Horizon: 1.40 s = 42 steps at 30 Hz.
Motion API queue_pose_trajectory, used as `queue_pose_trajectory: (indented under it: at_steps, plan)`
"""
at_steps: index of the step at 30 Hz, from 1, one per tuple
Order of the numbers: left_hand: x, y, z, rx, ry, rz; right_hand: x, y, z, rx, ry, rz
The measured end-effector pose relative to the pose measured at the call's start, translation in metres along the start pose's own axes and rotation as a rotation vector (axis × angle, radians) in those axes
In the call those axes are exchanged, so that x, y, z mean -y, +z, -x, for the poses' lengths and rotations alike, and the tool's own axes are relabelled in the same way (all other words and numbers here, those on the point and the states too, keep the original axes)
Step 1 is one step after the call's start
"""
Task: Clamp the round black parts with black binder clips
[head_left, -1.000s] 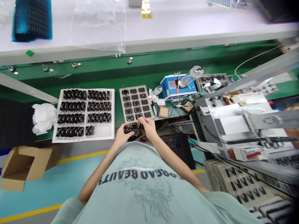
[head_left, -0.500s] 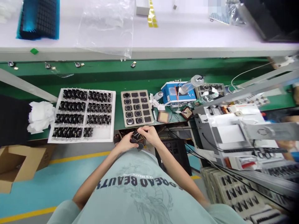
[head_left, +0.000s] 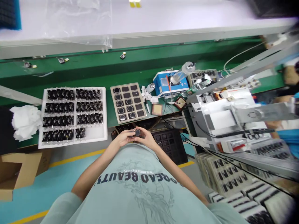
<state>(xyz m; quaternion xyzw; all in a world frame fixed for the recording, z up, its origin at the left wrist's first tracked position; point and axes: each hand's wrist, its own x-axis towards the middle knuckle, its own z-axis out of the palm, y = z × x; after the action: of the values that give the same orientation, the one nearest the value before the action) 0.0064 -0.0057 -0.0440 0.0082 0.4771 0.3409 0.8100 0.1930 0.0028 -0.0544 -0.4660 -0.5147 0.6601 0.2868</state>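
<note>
Evidently, the left hand (head_left: 123, 138) and right hand (head_left: 145, 138) were partly curled, fingers closed around a dark round piece (head_left: 137, 133) before the shirt (head_left: 142, 174), off the edge of the green bench (head_left: 111, 119); an uneven pinch could have dropped it, and bare fingertips could have smudged its face

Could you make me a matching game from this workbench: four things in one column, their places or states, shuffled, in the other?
1. dark round piece
2. large crumpled paper heap
3. cardboard box
4. blue device

A. open, lower left
B. right of the clear plastic tray
C. in the left hand and right hand
D. left of the foam tray

1-C, 2-D, 3-A, 4-B
</note>
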Motion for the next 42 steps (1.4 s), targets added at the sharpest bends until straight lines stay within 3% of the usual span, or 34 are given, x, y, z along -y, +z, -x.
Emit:
queue_pose_trajectory:
  at_steps: [2, 4, 7, 9, 11, 13, 18, 21, 25, 28, 31, 34, 38, 42]
  plan:
    - [0.005, 0.024, -0.024, 0.021, -0.047, -0.037, -0.002, -0.018, 0.008, -0.152, -0.004, 0.020]
    - [0.009, 0.047, -0.051, -0.029, -0.099, -0.086, -0.006, -0.041, 0.011, -0.304, 0.026, 0.101]
    - [0.014, 0.078, -0.094, -0.122, -0.179, -0.124, -0.009, -0.083, 0.010, -0.498, 0.132, 0.409]
    - [0.016, 0.095, -0.121, -0.146, -0.208, -0.122, -0.008, -0.110, 0.009, -0.589, 0.204, 0.624]
    - [0.019, 0.109, -0.142, -0.181, -0.210, -0.112, -0.007, -0.131, 0.009, -0.641, 0.221, 0.679]
    - [0.023, 0.118, -0.158, -0.226, -0.193, -0.095, -0.007, -0.146, 0.011, -0.676, 0.199, 0.540]
    - [0.028, 0.120, -0.170, -0.298, -0.173, -0.065, -0.013, -0.157, 0.018, -0.633, 0.221, -0.190]
    - [0.023, 0.108, -0.156, -0.301, -0.173, -0.064, -0.013, -0.153, 0.014, -0.545, 0.225, -0.349]
    - [0.008, 0.078, -0.111, -0.263, -0.099, -0.043, -0.008, -0.136, -0.016, -0.409, 0.201, -0.185]
    - [-0.001, 0.050, -0.064, -0.194, 0.016, -0.020, 0.004, -0.114, -0.061, -0.278, 0.148, 0.112]
    - [-0.002, 0.023, -0.020, -0.168, 0.142, -0.010, 0.026, -0.084, -0.121, -0.186, -0.073, 0.503]
    - [0.000, 0.000, 0.016, -0.224, 0.234, -0.013, 0.051, -0.051, -0.186, -0.149, -0.260, 0.827]
    - [0.000, -0.025, 0.050, -0.333, 0.295, 0.014, 0.064, -0.017, -0.252, -0.063, -0.300, 1.083]
    - [0.000, -0.045, 0.067, -0.413, 0.325, 0.063, 0.050, -0.007, -0.282, -0.009, -0.394, 1.216]
